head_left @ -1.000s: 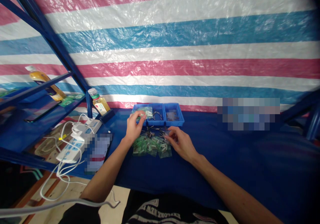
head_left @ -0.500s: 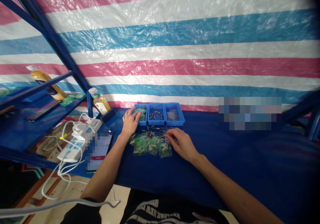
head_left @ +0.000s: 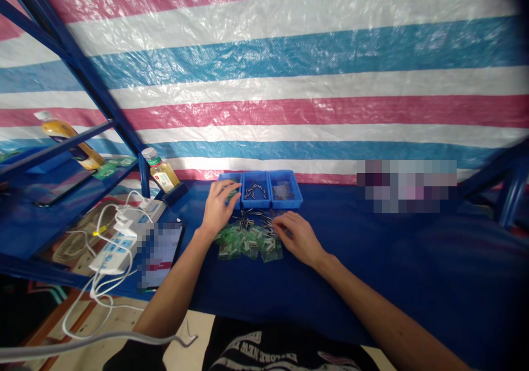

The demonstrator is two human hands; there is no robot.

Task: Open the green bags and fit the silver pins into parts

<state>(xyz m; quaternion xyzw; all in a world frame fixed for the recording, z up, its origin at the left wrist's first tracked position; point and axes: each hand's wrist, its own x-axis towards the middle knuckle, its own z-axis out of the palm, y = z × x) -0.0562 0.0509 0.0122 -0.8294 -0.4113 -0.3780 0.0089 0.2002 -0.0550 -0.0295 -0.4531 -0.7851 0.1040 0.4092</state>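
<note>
My left hand [head_left: 219, 205] is over the front left of the left blue bin [head_left: 223, 176], its thumb and fingers curved and apart with nothing visible between them. Small green bags in that bin are mostly hidden behind the hand. My right hand [head_left: 298, 236] rests low at the right end of a loose pile of dark and silvery metal pins [head_left: 248, 216], fingertips drawn together; whatever they pinch is too small to make out. Just in front of the pins lies a heap of green plastic bags [head_left: 248, 243] with short metal pieces inside.
The middle bin [head_left: 257, 201] contains pins, the right bin [head_left: 291, 203] small clear bags. To the left are a phone-like tablet [head_left: 163, 258], a white power strip [head_left: 113, 252] with cables, and a drink bottle [head_left: 160, 172]. A blue frame and striped sheet enclose the table.
My left hand has shifted from the left bin's outer edge to the right, across its front, with thumb and fingers curving further. My right hand stays by the pins. The view has shifted slightly.
</note>
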